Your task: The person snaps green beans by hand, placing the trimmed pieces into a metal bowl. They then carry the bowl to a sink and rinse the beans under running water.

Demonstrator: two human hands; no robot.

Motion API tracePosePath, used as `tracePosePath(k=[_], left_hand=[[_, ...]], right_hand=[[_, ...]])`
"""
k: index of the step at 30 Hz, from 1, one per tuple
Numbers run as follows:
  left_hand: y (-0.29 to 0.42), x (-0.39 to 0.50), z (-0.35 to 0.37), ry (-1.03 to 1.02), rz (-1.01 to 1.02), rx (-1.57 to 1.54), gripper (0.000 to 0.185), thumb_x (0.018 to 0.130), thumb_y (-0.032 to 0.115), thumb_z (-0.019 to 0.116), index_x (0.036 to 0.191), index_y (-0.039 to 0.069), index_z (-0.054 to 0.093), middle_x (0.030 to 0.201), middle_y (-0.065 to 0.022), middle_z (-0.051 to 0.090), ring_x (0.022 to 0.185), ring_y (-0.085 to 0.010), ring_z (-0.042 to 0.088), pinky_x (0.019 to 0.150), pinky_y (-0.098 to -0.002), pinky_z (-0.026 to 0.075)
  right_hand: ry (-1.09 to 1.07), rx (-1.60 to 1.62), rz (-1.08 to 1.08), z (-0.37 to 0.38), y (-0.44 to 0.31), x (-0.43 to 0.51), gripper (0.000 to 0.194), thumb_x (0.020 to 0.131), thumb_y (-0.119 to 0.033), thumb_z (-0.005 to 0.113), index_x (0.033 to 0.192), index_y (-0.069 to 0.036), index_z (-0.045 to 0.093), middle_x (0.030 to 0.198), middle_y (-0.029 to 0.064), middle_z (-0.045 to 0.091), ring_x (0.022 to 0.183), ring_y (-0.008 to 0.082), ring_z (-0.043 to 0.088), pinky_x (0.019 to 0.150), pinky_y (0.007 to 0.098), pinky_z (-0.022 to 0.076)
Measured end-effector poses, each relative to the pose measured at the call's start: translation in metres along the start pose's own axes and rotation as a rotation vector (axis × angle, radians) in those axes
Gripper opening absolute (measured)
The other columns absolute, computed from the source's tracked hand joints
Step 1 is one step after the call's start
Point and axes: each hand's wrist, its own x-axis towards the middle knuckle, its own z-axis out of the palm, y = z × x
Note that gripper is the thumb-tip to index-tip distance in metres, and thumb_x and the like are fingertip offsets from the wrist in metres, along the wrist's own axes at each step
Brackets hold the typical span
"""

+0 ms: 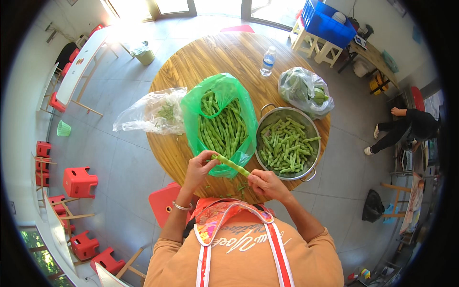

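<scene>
One green bean pod (232, 165) is stretched between my two hands over the near edge of the round wooden table. My left hand (200, 166) pinches its left end, and my right hand (264, 182) grips its right end. Just beyond them lies an open green plastic bag (192, 132) full of long whole green beans (222, 132). To its right, a two-handled metal basin (317, 154) holds many short bean pieces (287, 147). A clear plastic bag (143, 111) with green trimmings (166, 112) lies left of the green bag. Small green scraps are on the wood near my apron.
A water bottle (268, 61) and a clear bag of green vegetables (304, 89) stand on the table's far right. A red stool (166, 202) is close at my left. Beyond the table are a bin (143, 55) and a blue crate (326, 23). A person (412, 125) is at far right.
</scene>
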Motion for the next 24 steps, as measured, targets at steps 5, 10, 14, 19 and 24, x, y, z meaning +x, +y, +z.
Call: tracePosePath(k=[5, 10, 14, 19, 24], left_hand=[[-0.02, 0.006, -0.03, -0.043, -0.027, -0.348, 0.018, 0.092, 0.009, 0.062, 0.109, 0.004, 0.063, 0.094, -0.0051, 0.069, 0.087, -0.0091, 0.062, 0.077, -0.0239, 0.048], [-0.025, 0.022, -0.099, 0.685, 0.143, -1.455, 0.029, 0.095, 0.025, 0.06, 0.107, -0.001, 0.06, 0.085, -0.0037, 0.064, 0.071, -0.012, 0.058, 0.067, -0.0209, 0.047], [-0.012, 0.014, -0.075, 0.544, 0.038, -0.773, 0.024, 0.094, 0.016, 0.06, 0.114, 0.003, 0.06, 0.075, 0.0015, 0.052, 0.055, -0.0053, 0.042, 0.051, -0.0175, 0.036], [0.004, -0.001, 0.03, 0.084, 0.622, 0.686, 0.027, 0.084, 0.008, 0.064, 0.111, 0.007, 0.062, 0.102, -0.0091, 0.065, 0.084, -0.0261, 0.061, 0.071, -0.035, 0.052], [0.013, 0.002, 0.042, -0.224, 0.503, 0.966, 0.021, 0.082, 0.009, 0.066, 0.102, 0.005, 0.065, 0.102, -0.0127, 0.065, 0.084, -0.0337, 0.06, 0.074, -0.0364, 0.052]], right_hand=[[-0.058, 0.002, 0.076, -0.023, 0.003, -0.005, 0.028, 0.101, -0.024, 0.049, 0.085, -0.003, 0.055, 0.057, -0.0018, 0.047, 0.047, 0.0054, 0.039, 0.044, 0.0221, 0.0306], [-0.014, -0.027, 0.044, -0.032, 0.003, -0.016, 0.026, 0.101, -0.024, 0.048, 0.087, -0.003, 0.055, 0.059, -0.0009, 0.051, 0.047, 0.0061, 0.043, 0.044, 0.0232, 0.033], [0.055, -0.298, -0.037, -0.03, 0.001, -0.013, 0.022, 0.099, -0.022, 0.05, 0.089, -0.003, 0.057, 0.059, 0.0036, 0.055, 0.048, 0.0109, 0.05, 0.046, 0.0269, 0.0381], [0.074, -0.625, -0.159, -0.023, -0.005, 0.0, 0.019, 0.096, -0.022, 0.054, 0.091, -0.004, 0.058, 0.069, 0.0132, 0.058, 0.061, 0.0272, 0.059, 0.055, 0.0362, 0.0453], [0.13, -0.817, -0.314, -0.019, -0.009, 0.005, 0.019, 0.094, -0.022, 0.056, 0.091, -0.003, 0.058, 0.082, 0.018, 0.059, 0.074, 0.0376, 0.059, 0.062, 0.0419, 0.0469]])
